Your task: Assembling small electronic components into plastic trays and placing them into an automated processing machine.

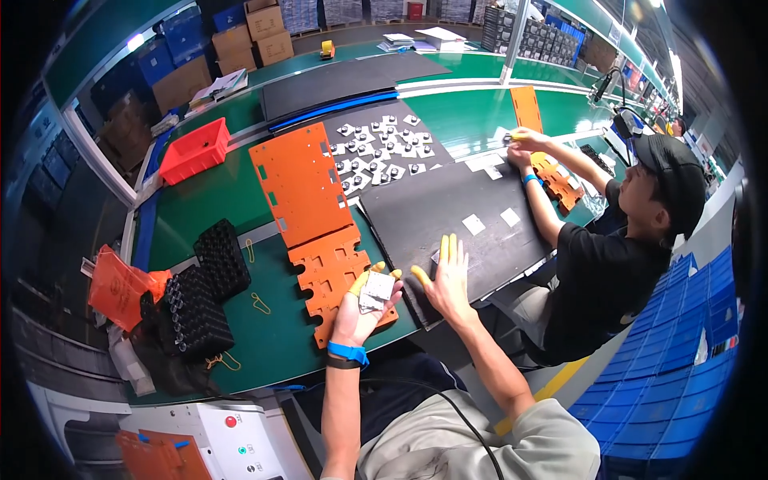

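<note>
My left hand (358, 317) is palm up and curled around a few small white square boards (377, 290), over the lower end of an orange slotted fixture (330, 268). It wears a blue wrist strap and yellow finger cots. To its right, my right hand (450, 286) reaches over the near edge of a black mat (424, 216), its yellow-tipped fingers stretched out and nothing visible in them. Beneath those fingers is a small piece that I cannot make out. Two white squares (474, 225) lie farther along the mat.
Beyond the mat, many white squares with black round parts (384, 148) lie on a dark sheet. A red bin (194, 151) stands at the left, with black trays (200, 308) of small parts nearer me. A co-worker (608, 240) at the right holds a small part.
</note>
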{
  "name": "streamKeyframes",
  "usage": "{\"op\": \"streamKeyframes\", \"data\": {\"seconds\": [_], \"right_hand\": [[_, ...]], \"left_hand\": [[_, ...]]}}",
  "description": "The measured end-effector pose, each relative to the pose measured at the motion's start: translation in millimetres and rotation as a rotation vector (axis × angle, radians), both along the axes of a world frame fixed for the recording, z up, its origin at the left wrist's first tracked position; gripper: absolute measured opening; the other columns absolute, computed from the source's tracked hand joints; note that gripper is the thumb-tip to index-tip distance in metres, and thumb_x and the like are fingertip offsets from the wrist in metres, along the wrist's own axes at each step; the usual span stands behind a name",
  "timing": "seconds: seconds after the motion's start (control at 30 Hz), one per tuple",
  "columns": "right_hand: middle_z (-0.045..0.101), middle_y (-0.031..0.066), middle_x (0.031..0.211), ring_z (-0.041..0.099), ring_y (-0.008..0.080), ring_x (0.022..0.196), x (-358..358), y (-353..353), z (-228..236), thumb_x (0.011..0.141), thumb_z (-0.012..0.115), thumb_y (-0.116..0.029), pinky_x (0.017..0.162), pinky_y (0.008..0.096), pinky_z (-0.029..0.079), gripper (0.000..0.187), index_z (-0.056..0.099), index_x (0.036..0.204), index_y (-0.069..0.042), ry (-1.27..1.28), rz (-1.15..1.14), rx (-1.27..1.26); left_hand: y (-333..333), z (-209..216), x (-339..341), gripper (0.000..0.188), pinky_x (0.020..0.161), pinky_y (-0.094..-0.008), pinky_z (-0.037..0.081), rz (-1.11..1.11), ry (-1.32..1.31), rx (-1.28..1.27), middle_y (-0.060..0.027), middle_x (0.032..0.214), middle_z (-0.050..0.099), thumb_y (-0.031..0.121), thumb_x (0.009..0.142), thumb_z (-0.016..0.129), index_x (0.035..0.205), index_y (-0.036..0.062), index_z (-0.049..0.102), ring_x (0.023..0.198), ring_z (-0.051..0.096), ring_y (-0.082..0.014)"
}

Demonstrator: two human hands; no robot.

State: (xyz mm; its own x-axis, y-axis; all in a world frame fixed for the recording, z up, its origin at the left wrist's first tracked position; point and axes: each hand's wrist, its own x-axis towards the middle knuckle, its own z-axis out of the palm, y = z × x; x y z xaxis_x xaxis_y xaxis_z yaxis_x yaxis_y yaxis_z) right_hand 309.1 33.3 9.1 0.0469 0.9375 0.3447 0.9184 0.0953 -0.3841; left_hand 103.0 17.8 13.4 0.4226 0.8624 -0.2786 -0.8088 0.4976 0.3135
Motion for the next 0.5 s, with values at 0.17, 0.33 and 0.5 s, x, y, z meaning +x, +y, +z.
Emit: {"op": "streamKeyframes", "data": {"seconds": [0.17,0.33,0.5], "right_hand": [[0.028,0.0303,0.158,0.019,0.0434,0.151,-2,-41,-7,0.078,0.076,-0.057,0.123,0.0537,0.017,0.103,0.036,0.149,0.007,-0.050,0.283,-0.160],[0.059,0.0205,0.136,0.050,0.0388,0.135,-9,-70,-12,0.080,0.078,-0.011,0.110,0.0452,0.044,0.046,0.065,0.123,-0.002,0.185,0.366,0.070],[0.074,0.0160,0.104,0.073,0.0330,0.092,-7,-66,-18,0.085,0.070,-0.002,0.079,0.0377,0.058,0.024,0.071,0.109,-0.002,0.361,0.275,0.221]], "left_hand": [[3,-10,-13,0.031,0.098,-0.0463,0.053,0.008,-0.069,-0.017,-0.0243,0.134,0.058,0.025,0.107,0.045,0.124,0.0026,0.058,0.118,0.059,-0.0377],[9,-29,-9,0.025,0.070,-0.0306,0.043,0.104,-0.102,-0.011,-0.0090,0.102,0.061,0.020,0.106,0.049,0.122,0.0053,0.060,0.074,0.048,-0.0155],[5,-38,-11,0.029,0.071,-0.0284,0.045,0.023,-0.116,0.080,-0.0075,0.100,0.062,0.020,0.105,0.052,0.128,0.0051,0.060,0.075,0.051,-0.0165]]}}
